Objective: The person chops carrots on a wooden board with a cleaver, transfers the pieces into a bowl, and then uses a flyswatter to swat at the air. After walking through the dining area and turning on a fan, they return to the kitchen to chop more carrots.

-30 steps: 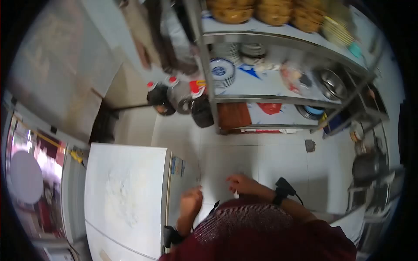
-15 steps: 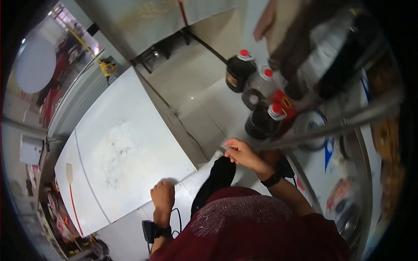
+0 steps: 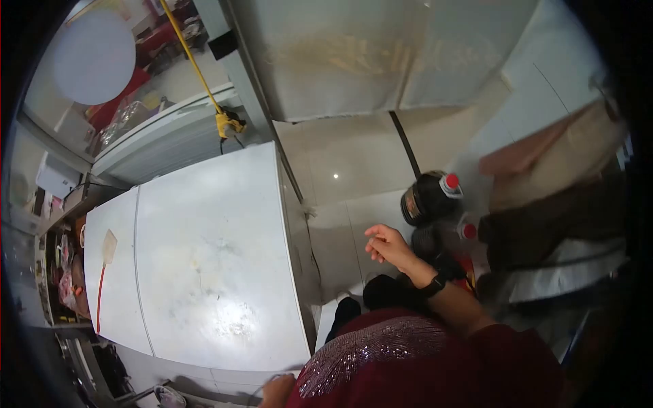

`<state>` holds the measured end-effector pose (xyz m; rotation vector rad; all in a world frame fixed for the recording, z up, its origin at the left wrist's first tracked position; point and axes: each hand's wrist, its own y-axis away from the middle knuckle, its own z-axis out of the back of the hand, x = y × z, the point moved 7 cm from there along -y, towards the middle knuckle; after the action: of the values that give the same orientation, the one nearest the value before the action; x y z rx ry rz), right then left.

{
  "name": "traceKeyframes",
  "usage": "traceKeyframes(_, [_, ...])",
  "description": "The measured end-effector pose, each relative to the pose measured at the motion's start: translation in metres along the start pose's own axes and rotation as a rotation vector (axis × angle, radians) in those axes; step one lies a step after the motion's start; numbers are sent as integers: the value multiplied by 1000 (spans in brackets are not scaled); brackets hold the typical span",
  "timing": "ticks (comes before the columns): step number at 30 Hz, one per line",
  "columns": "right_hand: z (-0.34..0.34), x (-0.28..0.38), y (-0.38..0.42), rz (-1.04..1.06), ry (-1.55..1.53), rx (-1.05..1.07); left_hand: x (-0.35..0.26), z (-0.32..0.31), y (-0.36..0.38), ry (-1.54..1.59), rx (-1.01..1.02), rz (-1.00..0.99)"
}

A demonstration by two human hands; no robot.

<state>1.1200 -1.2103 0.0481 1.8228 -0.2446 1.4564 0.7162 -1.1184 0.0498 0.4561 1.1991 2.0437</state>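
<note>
My right hand (image 3: 391, 246) hangs in the air over the tiled floor, its fingers loosely bent and apart, holding nothing. Nearest to it is a large dark bottle with a red cap (image 3: 430, 197) standing on the floor. A second red-capped bottle (image 3: 469, 231) is partly blurred behind my forearm. At the bottom edge, my left hand (image 3: 279, 391) shows only in part beside my body, close to the near edge of the white chest-like top (image 3: 204, 204); its fingers are mostly hidden. A red-handled fly swatter (image 3: 109, 248) lies at the left end of that top.
A white hanging curtain (image 3: 354, 61) closes off the far side. A yellow fixture (image 3: 230, 124) hangs by the window frame. Shelves with mixed goods (image 3: 64, 265) stand at the left. Brown cloth or sacks (image 3: 544, 177) are at the right. My dark shoes (image 3: 347, 313) are on the floor.
My view has turned and moved forward toward the curtain. The bottles now sit lower and further right. My left hand has dropped to the bottom edge; my right hand remains raised with nothing in it.
</note>
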Motion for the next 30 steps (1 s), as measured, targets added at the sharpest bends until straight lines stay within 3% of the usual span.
traceKeyframes(5, [23, 77, -101, 154, 37, 152, -67, 49, -20, 171, -195, 0])
traceKeyframes(11, [20, 188, -203, 286, -43, 320, -153, 150, -80, 270, -386, 41])
traceKeyframes(13, [21, 217, -231, 446, 26, 432, -174, 184, -96, 292, -431, 29])
traceKeyframes(16, [66, 243, -298, 332, -26, 366, -201, 229, -111, 323, -492, -6])
traceKeyframes(20, [191, 313, -340, 682, -70, 74, -220, 284, -138, 331, -545, -95])
traceKeyframes(21, [239, 318, -355, 504, -127, -97, -223, 301, -147, 334, -568, -125])
traceKeyframes(22, [282, 335, -346, 550, -160, -251, -227, 315, -156, 341, -587, -154])
traceKeyframes(23, [343, 349, -340, 669, -46, -530, -231, 334, -167, 344, -608, -181])
traceKeyframes(24, [433, 360, -325, 1077, 23, -567, -240, 348, -175, 356, -624, -189])
traceKeyframes(26, [505, 390, -239, 1341, 35, -959, -247, 378, -195, 269, -495, -110])
traceKeyframes(28, [573, 390, -184, 1484, 84, -1179, -264, 429, -201, 299, -581, -148])
traceKeyframes(29, [487, 422, -168, 1610, -91, -1260, -277, 443, -207, 350, -598, -193])
traceKeyframes(30, [493, 426, -178, 1453, 125, -1377, -286, 452, -223, 357, -624, -197])
